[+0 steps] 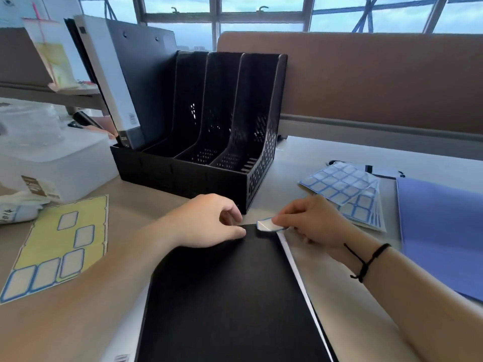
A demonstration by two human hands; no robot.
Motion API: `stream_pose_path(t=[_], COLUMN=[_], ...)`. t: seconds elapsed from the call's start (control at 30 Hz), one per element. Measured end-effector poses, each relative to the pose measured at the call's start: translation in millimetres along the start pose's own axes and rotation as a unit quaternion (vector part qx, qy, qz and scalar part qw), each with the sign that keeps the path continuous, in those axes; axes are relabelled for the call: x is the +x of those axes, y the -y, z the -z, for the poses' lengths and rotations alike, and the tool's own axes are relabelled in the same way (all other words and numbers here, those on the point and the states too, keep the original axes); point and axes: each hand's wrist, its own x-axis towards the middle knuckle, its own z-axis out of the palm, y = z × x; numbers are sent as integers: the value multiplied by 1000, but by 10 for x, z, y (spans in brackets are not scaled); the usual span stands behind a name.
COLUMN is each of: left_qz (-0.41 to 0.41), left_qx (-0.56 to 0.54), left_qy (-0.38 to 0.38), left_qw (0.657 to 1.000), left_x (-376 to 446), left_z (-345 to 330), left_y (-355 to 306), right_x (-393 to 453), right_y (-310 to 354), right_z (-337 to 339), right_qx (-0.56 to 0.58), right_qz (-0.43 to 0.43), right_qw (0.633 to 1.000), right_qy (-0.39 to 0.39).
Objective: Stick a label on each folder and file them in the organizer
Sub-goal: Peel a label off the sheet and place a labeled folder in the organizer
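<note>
At the lower left of the frame lies a yellow backing sheet (60, 246) with several stickers already peeled off and about 6 left on it. Above it, in the upper left, 1 folder (115, 82) already stands in the leftmost slot of the black organizer (198, 173); I cannot tell whether it carries a label. The other 3 slots look empty.

In the lower middle, a black folder (227, 296) lies flat on the desk (347, 291). The left hand (209, 220) rests on its far edge, fingers loosely curled and thumb pressed down, gripping nothing. Just right of it, the right hand (311, 220) pinches a blue-edged label (266, 224) by one end, the free end touching the folder's top corner, not yet smoothed down.

Farther right sit fresh label sheets (342, 189) and a blue folder (441, 231), unlabelled as far as I can see. So roughly 1 filed, 1 in progress, at least 1 to go.
</note>
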Motion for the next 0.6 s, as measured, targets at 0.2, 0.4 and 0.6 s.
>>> stream_pose_path(t=[0.2, 0.4, 0.6], left_qz=[-16, -23, -11], left_qx=[-31, -82, -113], left_qy=[-36, -5, 4], left_qw=[999, 996, 993], left_x=[-46, -62, -60], left_z=[-136, -131, -132], left_y=[105, 62, 81], right_x=[10, 15, 53], right_y=[18, -18, -36], right_z=[-117, -147, -112], right_qx=[17, -7, 6], right_qz=[45, 59, 55], right_qw=[997, 996, 995], right_qy=[54, 65, 84])
